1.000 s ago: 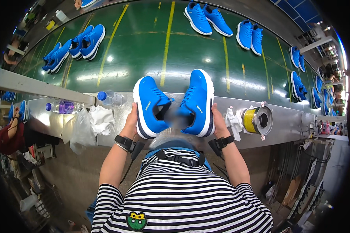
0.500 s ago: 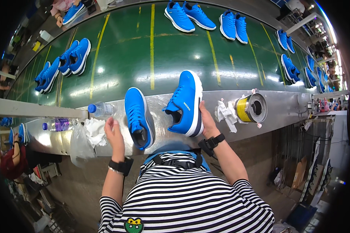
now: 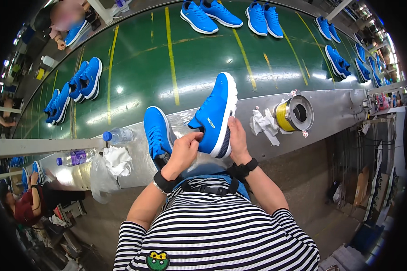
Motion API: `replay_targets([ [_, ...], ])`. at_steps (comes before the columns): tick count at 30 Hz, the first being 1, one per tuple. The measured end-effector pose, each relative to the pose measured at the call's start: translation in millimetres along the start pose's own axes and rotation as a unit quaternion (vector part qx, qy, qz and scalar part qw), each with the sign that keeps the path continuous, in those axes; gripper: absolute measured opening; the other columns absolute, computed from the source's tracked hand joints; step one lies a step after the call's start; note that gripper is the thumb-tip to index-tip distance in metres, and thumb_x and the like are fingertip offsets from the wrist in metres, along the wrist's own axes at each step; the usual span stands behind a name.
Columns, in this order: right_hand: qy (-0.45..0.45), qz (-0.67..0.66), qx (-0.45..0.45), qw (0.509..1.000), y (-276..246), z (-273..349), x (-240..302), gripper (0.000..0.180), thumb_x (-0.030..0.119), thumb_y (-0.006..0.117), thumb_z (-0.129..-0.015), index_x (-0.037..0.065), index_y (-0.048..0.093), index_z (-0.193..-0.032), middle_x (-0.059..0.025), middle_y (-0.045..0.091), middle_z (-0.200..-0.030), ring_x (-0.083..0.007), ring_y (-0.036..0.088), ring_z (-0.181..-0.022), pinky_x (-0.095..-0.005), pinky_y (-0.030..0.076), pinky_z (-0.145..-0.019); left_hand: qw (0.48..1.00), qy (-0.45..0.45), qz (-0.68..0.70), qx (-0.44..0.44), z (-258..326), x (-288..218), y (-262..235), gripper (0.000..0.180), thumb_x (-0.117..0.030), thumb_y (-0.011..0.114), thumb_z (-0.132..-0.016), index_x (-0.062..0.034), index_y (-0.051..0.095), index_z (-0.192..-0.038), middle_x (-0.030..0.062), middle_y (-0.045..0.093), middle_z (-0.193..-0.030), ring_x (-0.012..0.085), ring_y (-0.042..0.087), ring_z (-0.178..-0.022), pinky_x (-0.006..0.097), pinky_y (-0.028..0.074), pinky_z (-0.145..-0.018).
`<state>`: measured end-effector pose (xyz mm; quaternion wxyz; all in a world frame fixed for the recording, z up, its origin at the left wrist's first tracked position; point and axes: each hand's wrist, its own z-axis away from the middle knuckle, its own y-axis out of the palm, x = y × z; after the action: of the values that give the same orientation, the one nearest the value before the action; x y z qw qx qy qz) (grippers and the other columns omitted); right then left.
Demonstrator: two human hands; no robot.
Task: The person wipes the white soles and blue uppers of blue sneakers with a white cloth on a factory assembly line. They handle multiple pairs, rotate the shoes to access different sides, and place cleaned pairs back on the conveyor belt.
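A blue sneaker (image 3: 217,114) with a white sole is tilted on its side in front of me, toe pointing away. My right hand (image 3: 238,140) grips it by the sole near the heel. At the shoe's opening, the fingers of my left hand (image 3: 185,152) are bent and pinched against the collar; their tips are partly hidden. A second blue sneaker (image 3: 156,131) rests upright on the metal ledge (image 3: 276,153) just left of the held one. My left hand and wrist cover part of its heel end.
An open metal can (image 3: 286,116) with a yellow band and crumpled white paper (image 3: 263,125) lie to the right. Plastic bottles (image 3: 118,135), white tissue (image 3: 118,161) and a clear bag (image 3: 101,177) are at left. Pairs of blue sneakers (image 3: 256,19) stand on the green conveyor (image 3: 140,67). Other people sit nearby.
My left hand has moved right, from beside the second sneaker to the held sneaker's opening. The right hand keeps its hold on the sole. The view has shifted slightly.
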<state>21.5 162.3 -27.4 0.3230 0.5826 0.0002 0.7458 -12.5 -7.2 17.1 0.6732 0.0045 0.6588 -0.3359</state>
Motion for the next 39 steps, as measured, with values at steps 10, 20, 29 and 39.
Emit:
replay_targets([
  [10, 0.040, -0.031, 0.001, 0.999, -6.7, 0.9, -3.4, 0.048, 0.038, 0.049, -0.093, -0.003, 0.050, -0.117, -0.0061, 0.060, -0.099, -0.0102, 0.055, -0.086, -0.0236, 0.045, -0.076, 0.999, -0.006, 0.042, 0.011, 2.9, 3.5, 7.6, 0.035, -0.009, 0.065, -0.074, 0.0022, 0.055, -0.105, 0.0145, 0.061, -0.091, 0.0193, 0.060, -0.086, 0.029, 0.047, -0.077],
  [20, 0.104, -0.078, 0.021, 0.991, -13.0, -1.0, 2.8, 0.045, 0.039, 0.047, -0.093, 0.000, 0.050, -0.116, -0.0097, 0.060, -0.104, -0.0163, 0.059, -0.089, -0.0276, 0.048, -0.079, 0.951, -0.076, 0.299, 0.035, -5.6, 6.1, 0.0, 0.023, -0.002, 0.045, -0.088, 0.0048, 0.056, -0.106, 0.0099, 0.063, -0.088, 0.0155, 0.060, -0.084, 0.028, 0.048, -0.077],
  [29, 0.294, -0.409, 0.145, 0.852, -13.4, 7.2, 23.8, 0.066, 0.055, 0.042, -0.086, 0.001, 0.045, -0.124, -0.0223, 0.057, -0.098, -0.0332, 0.059, -0.082, -0.0421, 0.053, -0.068, 0.993, 0.089, 0.075, -0.021, -18.1, -27.3, -31.2, 0.069, -0.011, 0.071, -0.072, -0.0092, 0.039, -0.133, 0.0127, 0.043, -0.124, 0.0216, 0.043, -0.114, 0.033, 0.041, -0.092],
  [39, 0.264, -0.179, 0.309, 0.896, -10.9, 41.2, 57.7, 0.040, 0.032, 0.049, -0.091, 0.002, 0.049, -0.117, -0.0188, 0.057, -0.101, -0.0293, 0.061, -0.081, -0.0354, 0.054, -0.071, 0.851, 0.223, -0.271, 0.391, -81.8, -104.9, -49.2, 0.089, -0.025, 0.081, -0.056, -0.0145, 0.036, -0.132, 0.0101, 0.047, -0.124, 0.0332, 0.044, -0.117, 0.059, 0.018, -0.104],
])
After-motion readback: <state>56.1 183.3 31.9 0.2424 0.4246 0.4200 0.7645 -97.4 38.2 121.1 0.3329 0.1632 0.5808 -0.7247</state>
